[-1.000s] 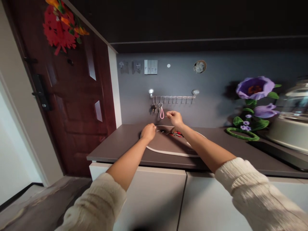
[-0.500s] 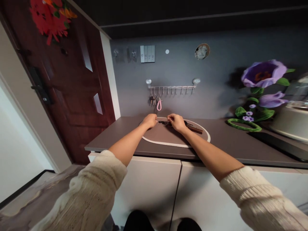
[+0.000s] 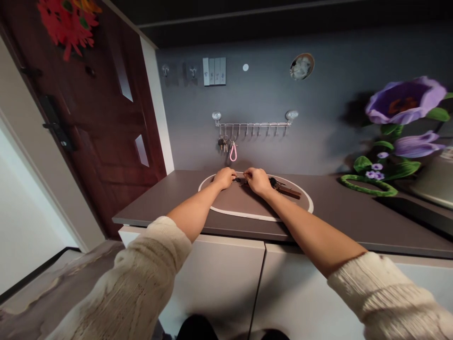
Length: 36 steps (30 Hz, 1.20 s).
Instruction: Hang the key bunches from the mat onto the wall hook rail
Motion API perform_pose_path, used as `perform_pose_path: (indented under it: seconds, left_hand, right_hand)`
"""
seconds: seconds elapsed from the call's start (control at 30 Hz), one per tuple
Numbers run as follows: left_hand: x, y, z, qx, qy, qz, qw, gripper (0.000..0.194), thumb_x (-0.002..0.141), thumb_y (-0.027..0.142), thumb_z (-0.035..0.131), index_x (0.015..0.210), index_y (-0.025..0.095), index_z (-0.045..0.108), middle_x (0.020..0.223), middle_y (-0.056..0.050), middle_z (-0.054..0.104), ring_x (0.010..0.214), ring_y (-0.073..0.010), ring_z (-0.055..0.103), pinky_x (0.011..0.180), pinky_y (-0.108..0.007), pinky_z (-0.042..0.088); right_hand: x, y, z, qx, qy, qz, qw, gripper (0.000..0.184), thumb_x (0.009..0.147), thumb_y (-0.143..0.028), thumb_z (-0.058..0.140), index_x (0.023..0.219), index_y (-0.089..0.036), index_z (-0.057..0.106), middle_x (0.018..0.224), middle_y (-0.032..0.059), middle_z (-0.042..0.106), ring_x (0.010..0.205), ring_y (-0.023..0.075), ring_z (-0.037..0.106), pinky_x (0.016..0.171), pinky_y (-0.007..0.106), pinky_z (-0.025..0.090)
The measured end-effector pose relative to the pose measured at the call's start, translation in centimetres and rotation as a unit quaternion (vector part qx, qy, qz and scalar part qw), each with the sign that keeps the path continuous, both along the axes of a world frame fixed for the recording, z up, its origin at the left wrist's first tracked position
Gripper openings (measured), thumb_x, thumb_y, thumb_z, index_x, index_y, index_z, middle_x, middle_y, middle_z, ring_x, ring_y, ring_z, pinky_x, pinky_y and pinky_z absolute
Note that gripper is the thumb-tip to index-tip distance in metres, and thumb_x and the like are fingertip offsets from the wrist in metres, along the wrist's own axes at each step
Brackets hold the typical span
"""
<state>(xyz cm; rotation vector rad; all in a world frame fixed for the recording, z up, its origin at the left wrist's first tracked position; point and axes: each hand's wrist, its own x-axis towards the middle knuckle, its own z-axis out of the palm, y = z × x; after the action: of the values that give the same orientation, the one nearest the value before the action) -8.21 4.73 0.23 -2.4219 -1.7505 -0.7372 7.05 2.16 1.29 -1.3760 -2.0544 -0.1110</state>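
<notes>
Placemat (image 3: 244, 205) is bearing a small dark object (image 3: 238, 180); just beside it, the left hand (image 3: 224, 178) is reaching, grip impossible to tell, and the right hand (image 3: 257, 182) is pinching its fingertips together, contents hidden!

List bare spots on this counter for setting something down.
Bare: the counter left of the mat; the counter between the mat and the green ring under the purple flower; the mat's front middle. Crowded: the mat's back half, with the left hand, right hand and brown strip.
</notes>
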Motion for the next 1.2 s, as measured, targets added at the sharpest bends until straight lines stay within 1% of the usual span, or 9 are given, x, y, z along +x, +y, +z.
perform_pose_path:
  seconds: [0.13,0.4,0.57,0.7,0.83,1.0,1.2]
  left_hand:
    - [-0.1,-0.3,0.1,0.013,-0.001,-0.008,1.0,0.021,0.078,0.024,0.051,0.089,0.021,0.068,0.095,-0.007,0.065,0.091,-0.0188,0.056,0.081,-0.026,0.039]
    - [-0.6,-1.6,1.2,0.039,-0.023,-0.012,0.999,0.019,0.078,0.024,0.051,0.086,0.019,0.068,0.093,-0.007,0.065,0.087,-0.0177,0.057,0.079,-0.026,0.04]
    - [-0.7,-2.4,1.9,0.043,-0.051,-0.042,0.997,0.019,0.077,0.023,0.051,0.082,0.017,0.068,0.084,-0.006,0.066,0.079,-0.0156,0.057,0.076,-0.025,0.041]
    - [-0.4,-2.8,2.4,0.037,-0.108,-0.058,0.992,0.018,0.076,0.021,0.051,0.079,0.014,0.068,0.079,-0.005,0.067,0.074,-0.0145,0.057,0.073,-0.025,0.041]
    - [-0.1,-3.1,2.6,0.016,-0.209,-0.08,0.975,0.016,0.074,0.021,0.053,0.077,0.012,0.066,0.078,-0.005,0.066,0.07,-0.0128,0.056,0.07,-0.024,0.042]
    - [0.3,-3.5,2.7,-0.022,-0.332,-0.109,0.937,0.015,0.073,0.021,0.054,0.077,0.011,0.064,0.076,-0.004,0.065,0.066,-0.0099,0.053,0.066,-0.022,0.042]
    - [0.6,-3.4,2.8,-0.044,-0.4,-0.112,0.908,0.016,0.072,0.024,0.056,0.078,0.011,0.064,0.072,-0.003,0.064,0.062,-0.0086,0.051,0.065,-0.023,0.042]
  right_hand:
    - [-0.1,0.0,0.1,0.003,0.004,0.002,1.0,0.022,0.08,-0.023,0.047,0.088,-0.018,0.067,0.089,0.0091,0.067,0.085,0.0184,0.059,0.074,0.025,0.04]
    - [0.1,0.1,0.0,0.001,0.007,0.002,1.0,0.023,0.079,-0.021,0.047,0.088,-0.018,0.067,0.089,0.0086,0.067,0.083,0.0179,0.059,0.073,0.025,0.04]
    - [0.1,-0.1,0.0,0.011,0.009,0.032,0.999,0.021,0.078,-0.019,0.048,0.087,-0.018,0.067,0.09,0.0071,0.067,0.083,0.0165,0.058,0.075,0.025,0.039]
    - [0.1,-0.2,0.1,0.025,0.019,0.058,0.998,0.02,0.077,-0.019,0.05,0.086,-0.017,0.067,0.088,0.0064,0.067,0.079,0.0155,0.058,0.077,0.026,0.039]
    - [0.1,-0.4,0.3,0.041,0.041,0.073,0.996,0.018,0.077,-0.02,0.051,0.085,-0.017,0.066,0.087,0.006,0.066,0.08,0.0153,0.057,0.078,0.026,0.039]
    - [-0.1,-0.7,0.5,0.035,0.096,0.081,0.991,0.018,0.077,-0.021,0.05,0.085,-0.017,0.066,0.087,0.0056,0.066,0.081,0.0147,0.057,0.076,0.026,0.04]
    - [-0.1,-1.3,0.8,0.02,0.171,0.1,0.98,0.019,0.075,-0.021,0.049,0.086,-0.016,0.064,0.087,0.005,0.064,0.078,0.0132,0.056,0.073,0.025,0.042]
